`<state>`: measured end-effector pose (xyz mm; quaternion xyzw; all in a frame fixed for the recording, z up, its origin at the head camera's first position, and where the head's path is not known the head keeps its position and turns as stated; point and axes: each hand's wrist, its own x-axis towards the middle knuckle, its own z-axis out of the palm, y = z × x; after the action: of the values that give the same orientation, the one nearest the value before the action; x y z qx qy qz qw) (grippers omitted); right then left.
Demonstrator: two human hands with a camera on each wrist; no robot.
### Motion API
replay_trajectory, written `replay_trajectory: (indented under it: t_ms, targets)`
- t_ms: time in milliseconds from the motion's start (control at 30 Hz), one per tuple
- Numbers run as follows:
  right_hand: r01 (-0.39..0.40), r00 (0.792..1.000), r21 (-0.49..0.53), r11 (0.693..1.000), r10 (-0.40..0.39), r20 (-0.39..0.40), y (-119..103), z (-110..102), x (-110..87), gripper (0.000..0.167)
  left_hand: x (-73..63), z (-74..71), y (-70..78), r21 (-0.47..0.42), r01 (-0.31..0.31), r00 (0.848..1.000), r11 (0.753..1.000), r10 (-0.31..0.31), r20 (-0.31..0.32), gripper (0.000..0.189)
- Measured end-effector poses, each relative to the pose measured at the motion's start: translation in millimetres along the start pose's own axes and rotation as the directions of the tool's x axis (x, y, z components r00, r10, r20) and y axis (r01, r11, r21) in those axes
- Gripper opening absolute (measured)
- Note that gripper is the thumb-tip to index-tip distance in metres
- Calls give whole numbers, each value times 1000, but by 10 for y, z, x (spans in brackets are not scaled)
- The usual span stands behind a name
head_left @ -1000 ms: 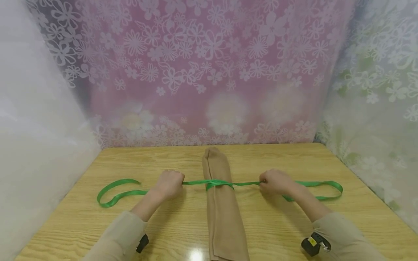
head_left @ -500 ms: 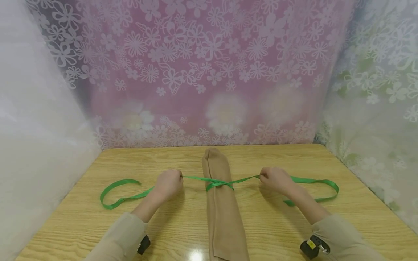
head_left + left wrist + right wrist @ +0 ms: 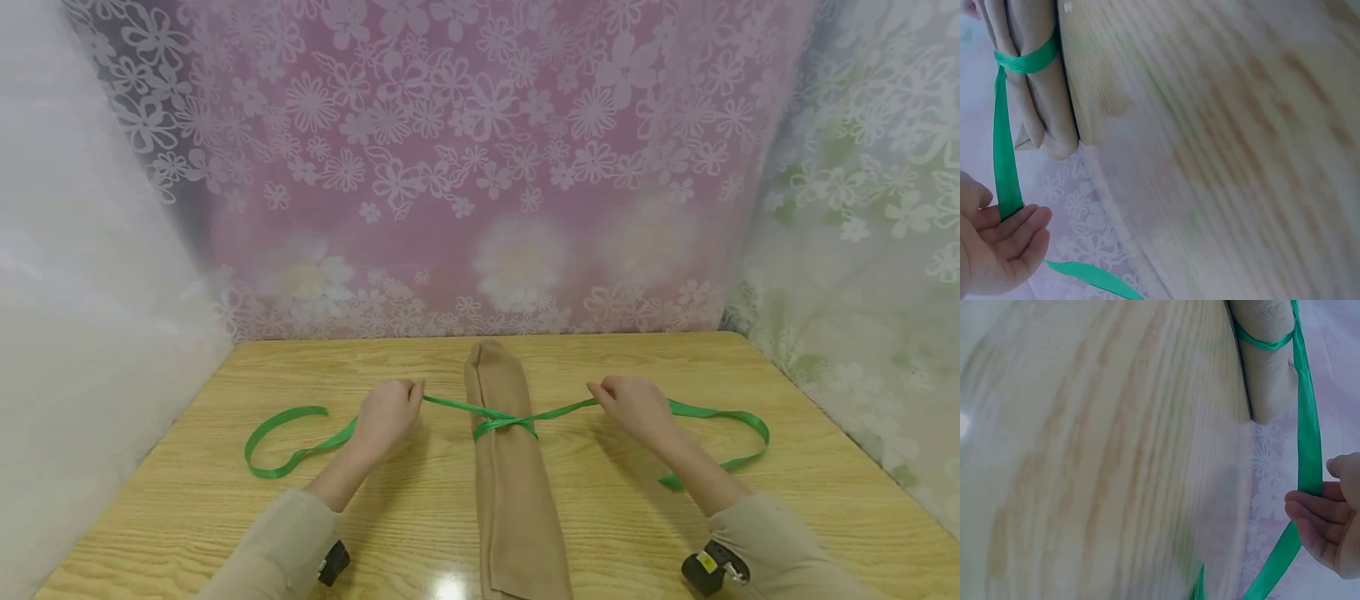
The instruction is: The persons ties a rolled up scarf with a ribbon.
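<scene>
A long rolled brown cloth (image 3: 517, 500) lies lengthwise on the table, with a green ribbon (image 3: 551, 413) wrapped round its upper part. The ribbon crosses over itself on top of the roll, and its two lengths run out to either side, raised a little. On the left, my left hand (image 3: 387, 414) pinches one length; its curled fingers show in the left wrist view, with the ribbon (image 3: 1007, 144) coming down into them. My right hand (image 3: 636, 410) pinches the other length, and the ribbon (image 3: 1309, 425) enters its bent fingers in the right wrist view.
The wooden table (image 3: 300, 375) has its far edge against a pink flowered curtain (image 3: 480, 167). White flowered sheeting (image 3: 862, 292) hangs at the right, plain white sheeting (image 3: 97, 292) at the left. Loose ribbon tails curl on the table outside each hand.
Both hands have risen slightly and moved a little farther from me. The ribbon, earlier nearly level across the roll, now slopes up to each hand, and its loose tails have drawn inward.
</scene>
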<state>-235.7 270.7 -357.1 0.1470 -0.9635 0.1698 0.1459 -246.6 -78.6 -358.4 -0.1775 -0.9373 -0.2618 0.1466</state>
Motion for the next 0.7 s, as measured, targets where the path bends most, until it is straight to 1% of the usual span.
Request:
replay_trajectory:
  t_ms: [33, 100, 200, 267, 400, 467, 600, 700]
  targets:
    - [-3, 1000, -10, 1000, 3, -10, -5, 0, 2, 38, 7, 0, 3, 20, -11, 1000, 1000, 12, -28, 47]
    - [-18, 1000, -26, 1000, 17, -19, -8, 1, 8, 36, 19, -3, 11, 43, -14, 998, 999, 16, -67, 44]
    - [-43, 999, -29, 999, 42, -28, -3, 2, 19, 28, 38, -12, 26, 35, 17, 995, 999, -13, -95, 33]
    - [-60, 998, -11, 998, 59, -34, 5, 5, 27, 24, 43, -15, 34, 16, 45, 994, 999, -43, -98, 24]
    - [-84, 995, 59, 995, 88, -57, 5, 7, 48, 20, 51, -22, 61, -57, 98, 990, 994, -103, -101, 18]
    - [-91, 992, 94, 991, 98, -73, -7, 10, 59, 18, 54, -16, 72, -105, 122, 984, 987, -134, -120, 17]
    - [-97, 987, 183, 978, 119, -112, -44, 12, 81, 16, 70, 11, 80, -197, 114, 971, 974, -151, -183, 14]
    - [-107, 980, 258, 960, 145, -135, -64, 0, 105, 15, 89, 23, 95, -273, 95, 960, 957, -160, -229, 12]
